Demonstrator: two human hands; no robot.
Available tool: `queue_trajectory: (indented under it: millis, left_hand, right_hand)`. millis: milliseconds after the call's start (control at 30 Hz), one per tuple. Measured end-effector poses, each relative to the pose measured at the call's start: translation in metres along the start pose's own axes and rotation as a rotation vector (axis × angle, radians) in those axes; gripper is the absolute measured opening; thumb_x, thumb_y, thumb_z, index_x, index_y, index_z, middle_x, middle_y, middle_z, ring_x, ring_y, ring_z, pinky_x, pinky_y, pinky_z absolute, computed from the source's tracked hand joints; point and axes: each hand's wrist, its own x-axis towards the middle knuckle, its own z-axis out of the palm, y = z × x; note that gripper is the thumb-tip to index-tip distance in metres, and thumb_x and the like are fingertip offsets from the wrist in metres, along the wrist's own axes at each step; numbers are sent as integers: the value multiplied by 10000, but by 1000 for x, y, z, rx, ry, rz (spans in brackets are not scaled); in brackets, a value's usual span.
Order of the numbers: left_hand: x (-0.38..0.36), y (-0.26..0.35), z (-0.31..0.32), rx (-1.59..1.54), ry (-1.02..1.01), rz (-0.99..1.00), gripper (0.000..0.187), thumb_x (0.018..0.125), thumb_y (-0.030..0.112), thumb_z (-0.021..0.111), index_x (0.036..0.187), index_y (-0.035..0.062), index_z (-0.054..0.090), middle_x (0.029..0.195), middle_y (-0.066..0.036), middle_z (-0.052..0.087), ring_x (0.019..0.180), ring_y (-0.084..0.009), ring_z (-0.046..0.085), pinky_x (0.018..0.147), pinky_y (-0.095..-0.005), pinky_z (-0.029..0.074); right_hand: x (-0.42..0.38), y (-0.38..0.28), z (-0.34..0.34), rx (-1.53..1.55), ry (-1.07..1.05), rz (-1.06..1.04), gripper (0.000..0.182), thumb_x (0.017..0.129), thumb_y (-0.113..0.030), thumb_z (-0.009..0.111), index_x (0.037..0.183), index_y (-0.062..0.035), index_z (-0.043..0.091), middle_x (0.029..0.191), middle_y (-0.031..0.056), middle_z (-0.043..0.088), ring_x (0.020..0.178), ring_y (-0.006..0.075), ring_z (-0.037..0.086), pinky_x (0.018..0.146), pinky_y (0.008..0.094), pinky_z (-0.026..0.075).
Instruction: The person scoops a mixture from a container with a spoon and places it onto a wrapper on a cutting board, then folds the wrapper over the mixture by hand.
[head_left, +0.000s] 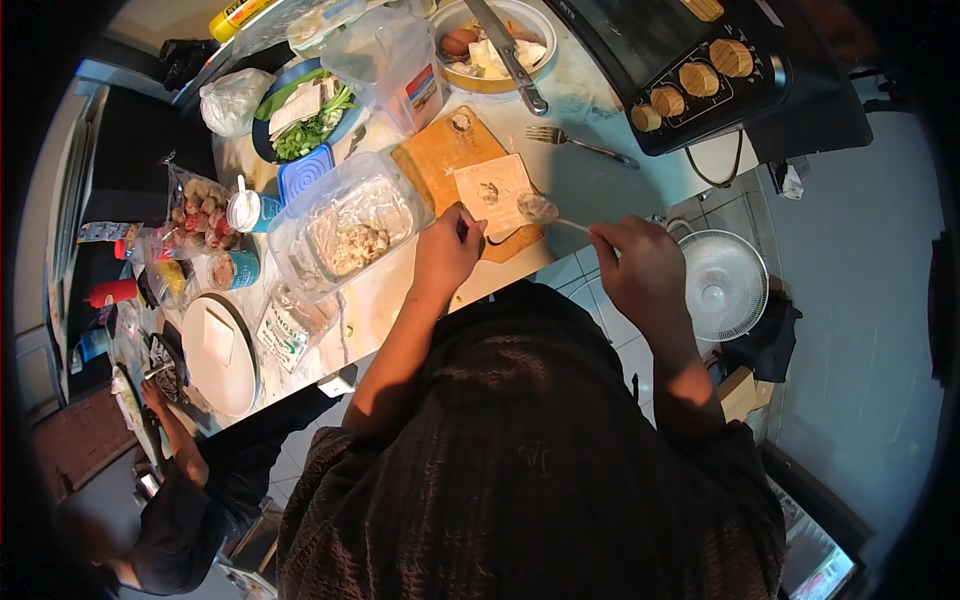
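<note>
Both our hands busy: right hand [640,262] pinches spoon [548,212], bowl pointing toward wrapper [492,186]; left hand [447,250] curled at wrapper edge, fingertips hidden.

The cutting board [447,152] is orange-brown, the square wrapper [492,190] on it pale cream. The desk [590,185] is white. A blue lid [303,172] lies beside green herbs [312,128]. The oven [690,60] is black with tan knobs [700,78].
</note>
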Motion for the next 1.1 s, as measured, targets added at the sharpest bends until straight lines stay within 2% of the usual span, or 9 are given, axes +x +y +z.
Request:
queue_trajectory:
  millis: [167,367,400,433,600,667,867,1100]
  left_hand:
    - [0,0,0,-1,4,9,223,848,181,679,801,2,555,637,-163,615,581,-321,622,560,-378,474]
    - [-1,1,0,-32,-5,3,218,846,170,680,790,1,555,628,-160,614,557,-305,616,554,-366,472]
    - [-1,1,0,-25,-12,-7,223,854,182,682,798,-2,570,638,-153,620,561,-260,612,561,-346,472]
    - [-1,2,-1,-17,-18,-19,229,862,194,684,805,-5,585,648,-146,626,564,-215,608,568,-326,471]
    - [-1,3,-1,-44,-28,-57,232,863,195,684,802,-3,580,635,-134,615,552,-196,583,564,-317,461]
    - [-1,3,-1,-49,-26,-56,234,863,197,684,800,-3,579,631,-128,612,548,-190,575,563,-316,458]
    - [-1,1,1,2,-21,-29,239,864,198,686,799,-4,577,628,-127,609,541,-187,566,558,-317,457]
    - [-1,1,0,17,-20,-22,237,868,193,683,798,-8,578,629,-122,611,543,-178,569,556,-314,458]
  right_hand:
    - [-14,9,-3,97,25,41,73,821,-103,659,873,-58,683,700,110,565,674,322,589,608,420,475]
    - [-4,13,34,167,115,50,108,834,-98,650,926,-46,672,718,121,567,692,330,580,622,419,466]
    - [-7,15,37,167,117,54,108,834,-98,650,926,-46,672,718,121,567,692,330,580,622,419,466]
    - [-10,15,41,167,109,64,115,836,-98,648,934,-42,670,720,124,566,693,333,577,625,422,463]
    - [-41,11,39,186,73,133,130,845,-93,640,959,-34,664,717,128,560,686,330,570,626,422,454]
    - [-54,7,30,216,-9,192,131,868,-71,625,985,-24,661,740,129,586,683,315,590,623,399,455]
    - [-56,-2,16,229,70,159,128,852,-80,633,966,-29,659,712,121,553,678,319,570,605,401,441]
    - [-25,-3,35,170,101,140,109,848,-92,626,940,-36,642,730,122,558,687,330,572,610,423,451]
